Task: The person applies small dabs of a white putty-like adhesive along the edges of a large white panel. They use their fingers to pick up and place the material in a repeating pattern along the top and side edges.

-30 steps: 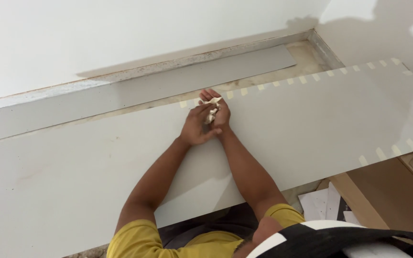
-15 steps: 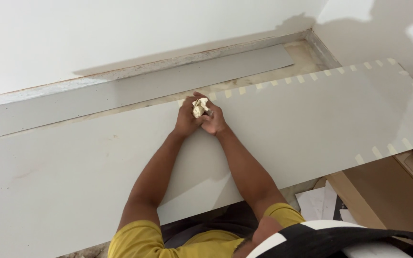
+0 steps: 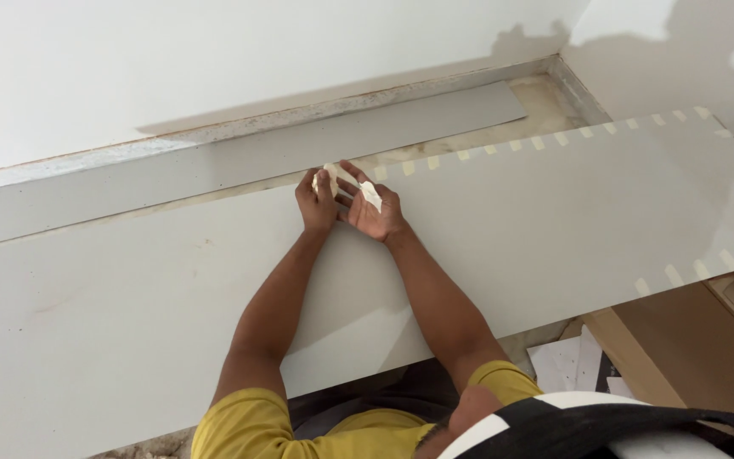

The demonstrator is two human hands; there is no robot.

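A large grey panel [image 3: 571, 221] lies flat across the floor. Both hands meet at its far edge. My left hand [image 3: 316, 204] pinches a crumpled wad of pale masking tape [image 3: 331, 178] against that edge. My right hand [image 3: 377, 214] lies palm up beside it, with another strip of peeled tape [image 3: 370, 195] stuck across its fingers. Short tabs of tape [image 3: 554, 139] line the far edge to the right of the hands. No tabs show along the edge to their left.
A narrow grey strip [image 3: 248, 163] lies between the panel and the white wall [image 3: 214, 59]. More tape tabs [image 3: 698, 268] line the panel's near right edge. Loose white papers [image 3: 564, 365] and a wooden board [image 3: 681, 357] lie at the lower right.
Both hands have shifted left along the panel's far edge. The right hand has turned palm up, and the tape wad has grown.
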